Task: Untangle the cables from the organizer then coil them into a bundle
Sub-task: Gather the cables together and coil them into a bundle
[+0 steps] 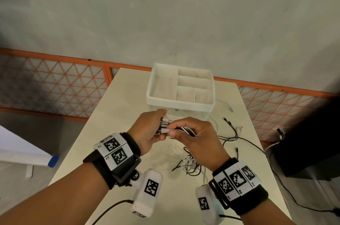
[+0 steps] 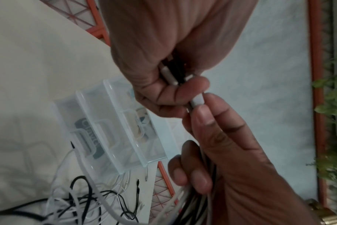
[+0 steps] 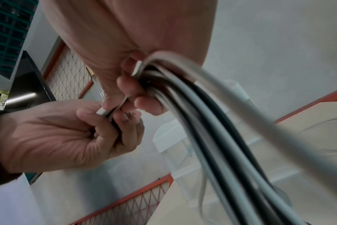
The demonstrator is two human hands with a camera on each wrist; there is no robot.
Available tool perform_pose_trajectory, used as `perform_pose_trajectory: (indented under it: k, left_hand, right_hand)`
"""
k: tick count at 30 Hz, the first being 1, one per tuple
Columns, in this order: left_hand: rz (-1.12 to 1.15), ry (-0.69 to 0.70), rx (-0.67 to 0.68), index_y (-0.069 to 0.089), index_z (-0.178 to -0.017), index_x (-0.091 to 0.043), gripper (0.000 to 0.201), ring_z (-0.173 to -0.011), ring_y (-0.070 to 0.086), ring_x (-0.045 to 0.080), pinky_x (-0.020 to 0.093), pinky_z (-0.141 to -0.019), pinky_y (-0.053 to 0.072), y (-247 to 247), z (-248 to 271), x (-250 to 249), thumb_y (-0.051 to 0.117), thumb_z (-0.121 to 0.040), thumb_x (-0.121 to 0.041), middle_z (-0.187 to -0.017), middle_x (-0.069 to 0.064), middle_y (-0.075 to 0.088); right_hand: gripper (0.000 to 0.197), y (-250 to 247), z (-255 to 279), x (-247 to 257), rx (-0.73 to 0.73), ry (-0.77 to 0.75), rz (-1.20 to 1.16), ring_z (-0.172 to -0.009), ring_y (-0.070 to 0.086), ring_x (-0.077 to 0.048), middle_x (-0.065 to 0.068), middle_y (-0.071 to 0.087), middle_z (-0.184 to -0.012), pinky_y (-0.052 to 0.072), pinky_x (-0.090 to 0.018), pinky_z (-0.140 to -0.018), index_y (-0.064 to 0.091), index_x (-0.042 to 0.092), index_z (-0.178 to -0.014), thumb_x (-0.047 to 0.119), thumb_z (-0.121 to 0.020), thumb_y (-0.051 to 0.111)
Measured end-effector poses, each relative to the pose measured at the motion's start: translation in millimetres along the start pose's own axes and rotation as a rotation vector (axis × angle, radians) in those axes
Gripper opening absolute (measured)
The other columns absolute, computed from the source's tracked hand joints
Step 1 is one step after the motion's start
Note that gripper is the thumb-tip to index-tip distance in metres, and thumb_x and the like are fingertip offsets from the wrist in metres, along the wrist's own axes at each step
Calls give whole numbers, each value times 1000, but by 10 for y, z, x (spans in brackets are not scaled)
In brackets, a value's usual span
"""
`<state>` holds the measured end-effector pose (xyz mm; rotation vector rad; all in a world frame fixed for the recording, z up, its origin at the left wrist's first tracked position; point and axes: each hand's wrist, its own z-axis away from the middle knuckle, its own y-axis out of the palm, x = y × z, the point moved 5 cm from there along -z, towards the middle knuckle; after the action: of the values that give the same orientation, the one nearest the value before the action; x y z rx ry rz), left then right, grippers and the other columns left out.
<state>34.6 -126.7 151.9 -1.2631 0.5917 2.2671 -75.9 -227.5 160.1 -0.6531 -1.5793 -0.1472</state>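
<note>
both hands raised above the pale cream tabletop (image 1: 128, 114), just in front of the white translucent plastic organizer box with divided compartments (image 1: 181, 102).

left hand (image 1: 149, 131): fingers curled round the connector ends of a bunch of black and white cables (image 1: 185, 130). several plugs, metal-tipped and white, gathered side by side in the fist. left wrist view shows a grey-white plug shell (image 2: 168, 73) between thumb and curled fingers.

right hand (image 1: 198, 138): closed on the same bunch just beside the left hand, the two hands touching at the fingertips. thumb and forefinger pinch a white connector (image 2: 197, 101); the other fingers wrap the cable strands lower down. right wrist view: the strands, grey-white and black (image 3: 212, 121), leave the fist together and hang downward, blurred.

below the hands the bunch drops to the table and ends in a loose tangle of black and white loops (image 1: 189, 164), near the right wrist. a few loose ends, black (image 1: 230, 123) and white (image 1: 229, 107), lie spread on the tabletop to the right of the organizer, outside it.

organizer: top tray compartments show no cables from the head view. left wrist view shows stacked clear drawers with handles (image 2: 113, 134); contents behind the plastic too unclear to tell.

background: grey floor, orange-framed lattice fence panel (image 1: 55, 85).
</note>
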Motion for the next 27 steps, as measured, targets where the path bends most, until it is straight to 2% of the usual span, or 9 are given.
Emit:
perform_pose_trajectory:
  k: [2, 4, 7, 10, 13, 17, 22, 25, 27]
  left_hand:
    - [-18, 15, 33, 60, -78, -9, 28, -42, 50, 12, 23, -42, 40, 29, -1, -8, 53, -100, -26, -52, 0, 58]
    - [-27, 28, 37, 60, -77, -10, 28, -44, 48, 14, 23, -45, 41, 39, -1, -20, 53, -99, -25, -51, 0, 57]
    - [-16, 53, 19, 59, -78, -9, 26, -42, 46, 13, 22, -42, 38, 40, -12, -38, 54, -99, -24, -54, 1, 54]
    - [7, 41, 12, 58, -76, -10, 26, -41, 45, 12, 23, -40, 34, 48, -11, -32, 54, -98, -24, -55, -1, 51]
    - [-14, 22, 50, 56, -74, -13, 30, -39, 43, 11, 22, -39, 30, 60, -5, -14, 54, -99, -28, -50, -3, 49]
    - [87, 4, 67, 56, -72, -10, 30, -36, 38, 12, 19, -34, 26, 62, -34, -19, 54, -98, -25, -52, 0, 47]
    - [157, -57, 108, 57, -75, -9, 26, -34, 37, 11, 17, -33, 24, 100, -39, 38, 56, -97, -22, -55, 3, 47]
    - [152, -22, 76, 58, -77, -8, 26, -37, 45, 13, 18, -35, 32, 106, -33, 61, 54, -99, -22, -53, 3, 53]
    - [111, 13, 71, 61, -80, -9, 27, -50, 53, 17, 21, -43, 42, 112, -37, 63, 55, -99, -27, -57, 6, 57]
  right_hand:
    - [14, 5, -10, -3, -21, -5, 39, -96, 70, -3, 10, 76, -96, 51, -15, -86, 81, 23, -95, 13, -86, 79]
    - [14, 14, -14, 9, -21, -11, 33, -92, 70, -2, 13, 76, -94, 51, -15, -83, 81, 24, -95, 13, -87, 78]
    - [14, 34, -4, 54, -6, 10, -109, -58, 63, 3, 15, 73, -77, 45, -7, -56, 78, 19, -98, 8, -89, 75]
    - [10, 29, -3, 46, -31, 42, -150, -39, 42, -3, 12, 64, -68, 37, -16, -42, 73, 20, -94, 11, -89, 76]
    - [3, 18, -12, 43, -33, 69, -122, -36, 36, -6, 19, 60, -55, 35, -21, -41, 74, 15, -87, 13, -89, 76]
    - [2, 46, 9, 75, -1, 89, -228, -40, 35, -15, 9, 60, -55, 36, -24, -44, 77, 14, -85, 13, -87, 77]
    - [9, 130, 17, 87, -18, 91, -135, -39, 37, -12, 9, 62, -59, 36, -25, -41, 72, 16, -90, 20, -86, 80]
    - [27, 138, -8, 44, -59, 106, -62, -42, 49, -5, 4, 66, -65, 40, -23, -43, 55, 23, -101, 26, -88, 78]
    - [32, 139, -10, 14, -73, 106, 81, -47, 53, -2, 4, 65, -65, 42, -19, -47, 49, 24, -105, 35, -89, 75]
